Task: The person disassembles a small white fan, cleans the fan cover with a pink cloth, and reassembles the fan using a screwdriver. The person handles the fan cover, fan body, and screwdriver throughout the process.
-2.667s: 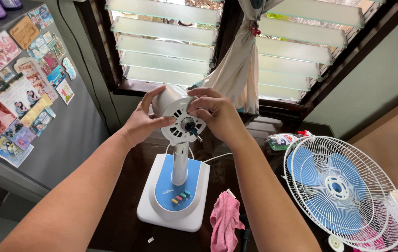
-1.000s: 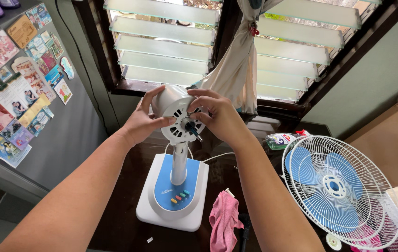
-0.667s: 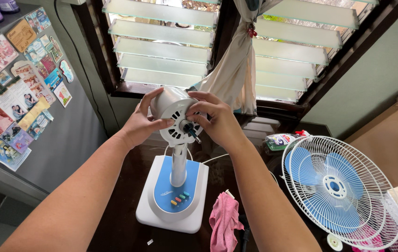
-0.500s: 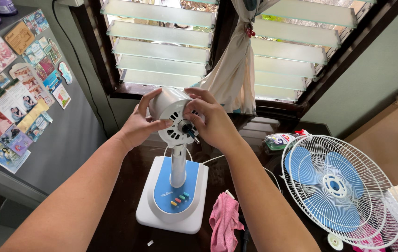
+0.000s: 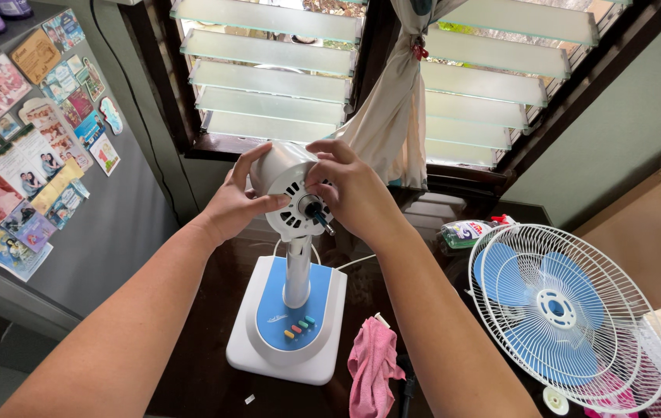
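A white fan motor housing [image 5: 282,176] stands on a white post above a white and blue base [image 5: 288,321] with coloured buttons, on a dark table [image 5: 206,364]. My left hand [image 5: 237,203] grips the housing's left side, thumb on its vented front face. My right hand [image 5: 346,190] holds the right side of the face, fingertips pinched just above the dark motor shaft [image 5: 319,217] that sticks out toward me.
The fan's white wire grille with blue blades [image 5: 559,313] lies at the right. A pink cloth [image 5: 370,365] is beside the base. A small green bottle [image 5: 466,232] lies behind. A grey fridge door with photos [image 5: 51,147] stands left; louvre window and tied curtain [image 5: 392,116] behind.
My right fingers have shifted slightly on the front face near the shaft. The left hand keeps its grip and the fan stays in place.
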